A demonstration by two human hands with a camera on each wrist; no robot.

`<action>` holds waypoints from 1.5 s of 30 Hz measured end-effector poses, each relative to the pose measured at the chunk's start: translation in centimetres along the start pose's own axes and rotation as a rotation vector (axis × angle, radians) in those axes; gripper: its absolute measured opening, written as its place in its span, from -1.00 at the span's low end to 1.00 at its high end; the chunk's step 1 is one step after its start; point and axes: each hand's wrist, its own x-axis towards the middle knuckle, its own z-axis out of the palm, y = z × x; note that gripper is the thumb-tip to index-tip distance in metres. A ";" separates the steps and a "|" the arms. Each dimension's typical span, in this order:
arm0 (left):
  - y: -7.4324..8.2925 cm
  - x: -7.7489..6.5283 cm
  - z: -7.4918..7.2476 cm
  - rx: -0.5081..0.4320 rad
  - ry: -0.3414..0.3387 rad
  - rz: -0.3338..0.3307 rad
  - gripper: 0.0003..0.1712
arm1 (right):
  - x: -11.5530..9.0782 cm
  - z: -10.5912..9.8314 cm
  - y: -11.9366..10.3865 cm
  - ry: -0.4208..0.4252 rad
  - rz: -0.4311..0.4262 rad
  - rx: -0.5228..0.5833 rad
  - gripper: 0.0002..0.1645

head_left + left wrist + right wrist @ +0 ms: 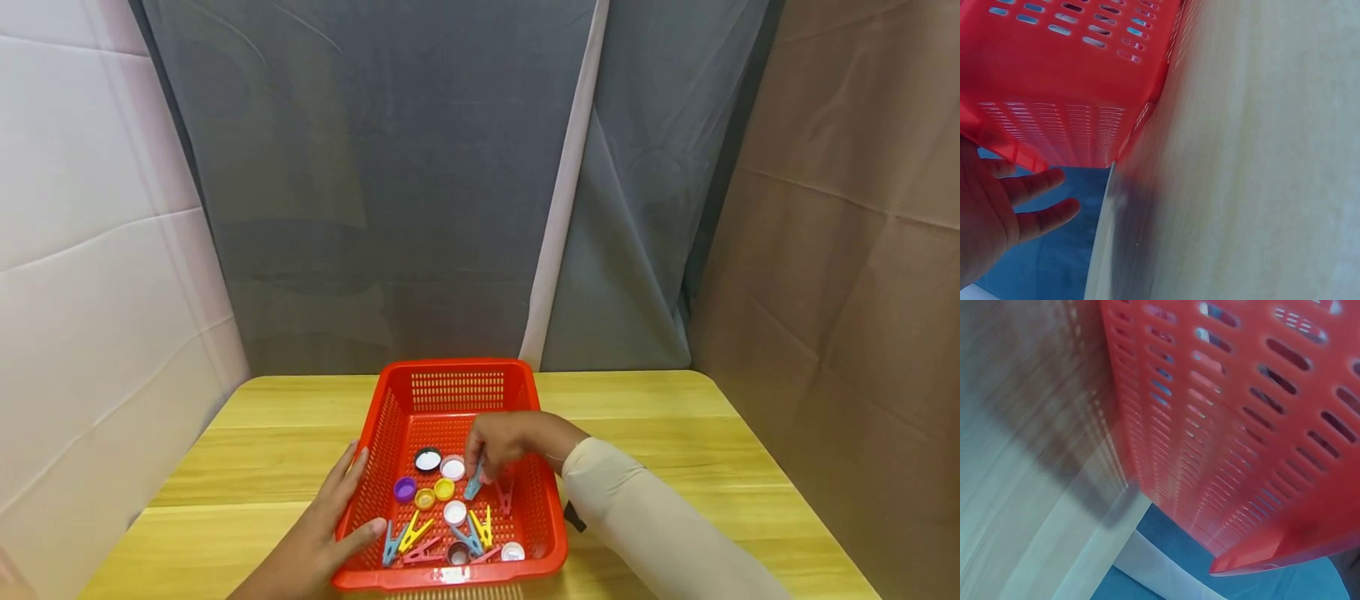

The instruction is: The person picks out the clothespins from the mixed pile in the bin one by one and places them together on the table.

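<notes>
A red plastic basket [551, 533] holds several bottle caps and clothespins. My left hand [330, 521] is at its left side, thumb over the rim and the other fingers along the outer wall; in the left wrist view those fingers [1038, 219] are straight and spread. Reaching in over the right rim, my right hand [498, 442] pinches a blue clothespin [472, 487], its tip pointing down. A pink clothespin [505, 498] lies just right of it. Left of my fingers are a white cap [453, 468] and a yellow cap [444, 489]. The basket wall hides my right fingers in the right wrist view.
Toward the basket's front lie yellow clothespins [415, 533], another blue clothespin [392, 543] and a dark-rimmed cap [458, 553]. A purple cap [405, 489] is on the left. The wooden table [637, 417] is bounded by a grey curtain [450, 208] behind and pale side sheets.
</notes>
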 end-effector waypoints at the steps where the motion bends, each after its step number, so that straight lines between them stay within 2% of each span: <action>1: 0.0 0.0 0.0 0.001 0.000 -0.002 0.10 | 0.0 0.0 0.0 0.029 -0.017 -0.003 -0.80; 6: 0.0 0.0 0.0 0.000 0.001 -0.007 0.09 | -0.1 -0.4 0.1 0.137 -0.111 0.012 -0.81; 10: 0.0 0.0 0.0 -0.002 -0.001 -0.009 0.09 | -0.3 -0.6 0.2 0.157 -0.160 0.037 -0.81; 15: 0.0 0.0 -0.1 -0.004 -0.004 -0.016 0.10 | -0.7 -0.8 0.2 0.177 -0.182 0.048 -0.82; 20: 0.0 0.0 -0.1 0.007 0.004 -0.001 0.09 | -1.0 -0.9 0.2 0.181 -0.171 0.064 -0.88; 24: 0.1 0.0 -0.1 -0.002 0.005 0.004 0.09 | -1.3 -0.8 0.2 0.165 -0.138 0.118 -0.89; 31: 0.2 0.0 -0.1 -0.013 0.000 -0.003 0.09 | -2.1 -0.4 -0.1 0.061 -0.068 0.376 -0.89; 34: 0.2 0.0 -0.2 -0.017 -0.002 -0.007 0.08 | -2.3 -0.3 -0.2 0.058 -0.072 0.431 -0.83; 39: 0.3 0.0 -0.2 -0.023 -0.007 -0.011 0.07 | -2.4 -0.3 0.0 0.061 -0.117 0.491 -0.70; 45: 0.2 0.0 -0.1 -0.021 0.000 -0.003 0.07 | -2.3 -0.3 0.3 0.122 -0.107 0.462 -0.65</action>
